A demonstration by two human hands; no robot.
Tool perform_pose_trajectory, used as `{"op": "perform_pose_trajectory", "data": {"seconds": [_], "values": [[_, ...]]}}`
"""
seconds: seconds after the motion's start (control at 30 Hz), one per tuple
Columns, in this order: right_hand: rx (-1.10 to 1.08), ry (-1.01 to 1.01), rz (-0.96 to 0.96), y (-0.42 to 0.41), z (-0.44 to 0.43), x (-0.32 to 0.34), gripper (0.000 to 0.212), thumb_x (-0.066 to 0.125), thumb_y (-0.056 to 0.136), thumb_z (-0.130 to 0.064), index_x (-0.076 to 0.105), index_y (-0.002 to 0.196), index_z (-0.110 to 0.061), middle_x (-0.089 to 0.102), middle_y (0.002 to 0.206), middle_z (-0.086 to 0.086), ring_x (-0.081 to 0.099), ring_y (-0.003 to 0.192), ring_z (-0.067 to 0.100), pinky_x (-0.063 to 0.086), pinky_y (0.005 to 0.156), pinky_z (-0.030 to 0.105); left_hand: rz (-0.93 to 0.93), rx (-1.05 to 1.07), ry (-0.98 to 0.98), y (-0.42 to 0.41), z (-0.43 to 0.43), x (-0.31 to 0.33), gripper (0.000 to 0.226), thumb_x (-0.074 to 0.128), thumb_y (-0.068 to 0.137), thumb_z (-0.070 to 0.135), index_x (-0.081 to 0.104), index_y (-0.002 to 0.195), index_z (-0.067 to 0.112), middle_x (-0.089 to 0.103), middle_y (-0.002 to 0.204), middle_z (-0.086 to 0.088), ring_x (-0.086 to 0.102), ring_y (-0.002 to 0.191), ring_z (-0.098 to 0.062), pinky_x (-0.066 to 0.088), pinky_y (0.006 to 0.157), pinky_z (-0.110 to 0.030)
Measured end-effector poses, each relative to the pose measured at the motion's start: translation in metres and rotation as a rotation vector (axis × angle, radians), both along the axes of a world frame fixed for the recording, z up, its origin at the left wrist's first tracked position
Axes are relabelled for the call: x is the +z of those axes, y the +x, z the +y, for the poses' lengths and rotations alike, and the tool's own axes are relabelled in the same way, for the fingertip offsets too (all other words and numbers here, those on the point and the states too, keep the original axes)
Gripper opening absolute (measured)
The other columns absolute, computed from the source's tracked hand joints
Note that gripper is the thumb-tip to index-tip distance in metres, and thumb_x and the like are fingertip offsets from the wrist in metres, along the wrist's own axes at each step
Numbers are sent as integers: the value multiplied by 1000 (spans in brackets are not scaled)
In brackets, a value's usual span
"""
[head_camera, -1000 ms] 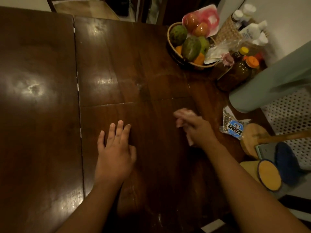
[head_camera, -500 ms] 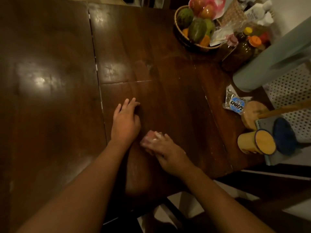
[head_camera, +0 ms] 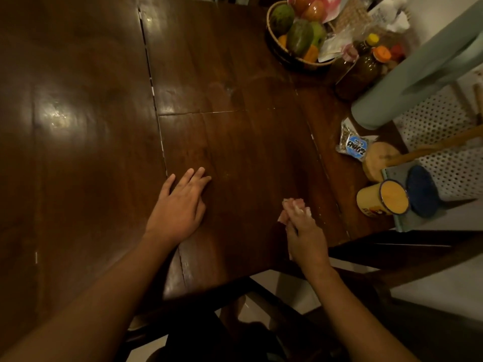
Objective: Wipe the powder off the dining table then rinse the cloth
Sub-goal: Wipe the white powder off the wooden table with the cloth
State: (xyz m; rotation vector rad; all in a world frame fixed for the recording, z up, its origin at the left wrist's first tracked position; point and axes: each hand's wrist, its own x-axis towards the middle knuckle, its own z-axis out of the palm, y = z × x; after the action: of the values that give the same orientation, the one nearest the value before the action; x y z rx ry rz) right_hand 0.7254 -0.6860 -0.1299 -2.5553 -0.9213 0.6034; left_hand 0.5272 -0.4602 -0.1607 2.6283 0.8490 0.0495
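Table: dark glossy wood, fills most of view, w/ pale seams between leaves. Basket of fruit at table's far right corner. Mug and packet along table's right edge, well apart from the work.

L hand: flat on table, palm down, fingers straight, mid-table toward near edge. Holds nothing, looks to be bracing only.

R hand: near table's near edge, toward its right side. Fingers curled round bunched cloth, pressing it to the wood. Cloth pinkish-white, only a bit showing past fingertips, rest hidden under hand.

Powder: too dim and glare-y to tell where any lies on table.

Prob. mid-wipe on table's near right part; rinse not yet begun.

To do it well:
- Spread cloth flatter for more contact, not a tight wad.
- Wipe in long overlapping passes toward table's near edge, one direction, no scrubbing back & forth that respreads powder.
- Run cloth along seams, likely traps for powder.
- Fold to a clean face once loaded.
- Stop short of table's right edge clutter, or shift mug & packet first.
- Catch sweepings in cloth at the edge, not onto floor.
- Check table against the glare for leftover haze before going to rinse.
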Motion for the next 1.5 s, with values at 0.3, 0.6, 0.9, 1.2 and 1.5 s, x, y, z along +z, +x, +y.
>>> {"op": "perform_pose_trajectory", "data": {"seconds": [0.3,0.6,0.9,1.2,1.5], "values": [[447,-319,-71,-24,-9,6,99,48,93,10,-10,152,-44,-7,165,-15,-14,151,21,-5,122,43,3,25,11,3,-2,3,54,32,92,36,33,145,29,29,159,5,18,149,-11,11,120,-45],[-741,-173,-102,39,39,4,72,62,92,-4,26,153,-11,26,160,17,28,144,40,36,113,51,-20,47,-6,4,-1,5,53,33,91,35,36,143,31,32,157,7,21,147,-8,10,118,-43],[-457,-135,-32,10,12,-6,71,50,90,3,27,155,-16,32,157,11,33,141,39,41,109,51,-34,39,-50,5,0,7,52,36,90,35,36,143,32,30,158,8,19,148,-9,11,118,-44],[783,-316,205,-27,4,24,98,37,90,20,0,150,-48,-11,158,-25,-26,147,11,-7,125,37,-33,9,-71,0,5,4,54,44,93,32,33,145,31,26,160,9,15,149,-8,8,120,-42],[1254,-141,166,-49,40,0,98,51,82,16,23,156,-41,7,166,-17,-15,153,12,-11,122,33,-77,-98,-119,-20,15,0,47,39,97,28,38,144,25,29,159,5,18,148,-10,6,120,-31]]}}
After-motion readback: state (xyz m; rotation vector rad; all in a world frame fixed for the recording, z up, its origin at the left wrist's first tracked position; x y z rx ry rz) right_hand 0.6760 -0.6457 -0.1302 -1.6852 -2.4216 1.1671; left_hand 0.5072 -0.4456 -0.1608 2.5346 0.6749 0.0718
